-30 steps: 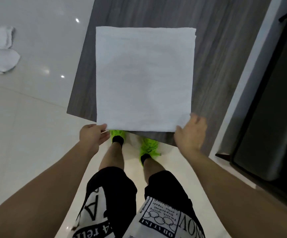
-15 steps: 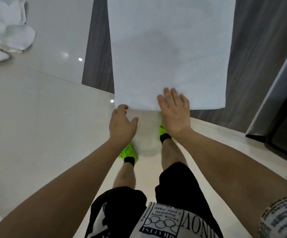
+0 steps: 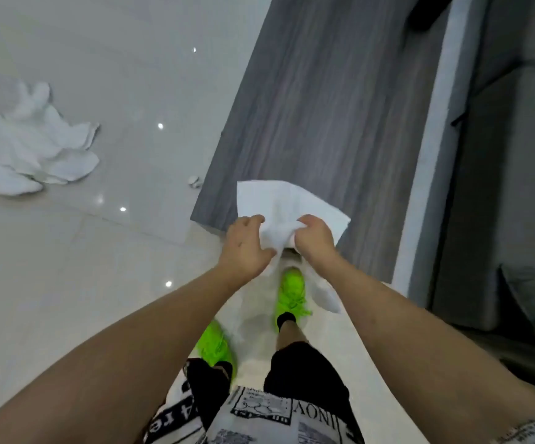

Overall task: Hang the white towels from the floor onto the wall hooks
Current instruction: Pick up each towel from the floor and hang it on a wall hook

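Observation:
A white towel (image 3: 287, 205) is bunched between both my hands in front of the grey wood-grain wall panel (image 3: 333, 100). My left hand (image 3: 248, 246) grips its left side with curled fingers. My right hand (image 3: 314, 240) grips the gathered middle, and a loose end hangs down below my right wrist. A pile of several white towels (image 3: 29, 145) lies on the glossy floor at the far left. No wall hook shows in this view.
My legs and bright green shoes (image 3: 291, 291) stand on the pale tiled floor (image 3: 67, 283) just below the hands. A small white object (image 3: 193, 181) lies at the panel's foot. A dark grey doorway or cabinet (image 3: 509, 187) fills the right side.
The towel hung flat and spread against the panel earlier; now both hands have gathered it into a bunch. The view has swung, and the floor pile shows larger at the left.

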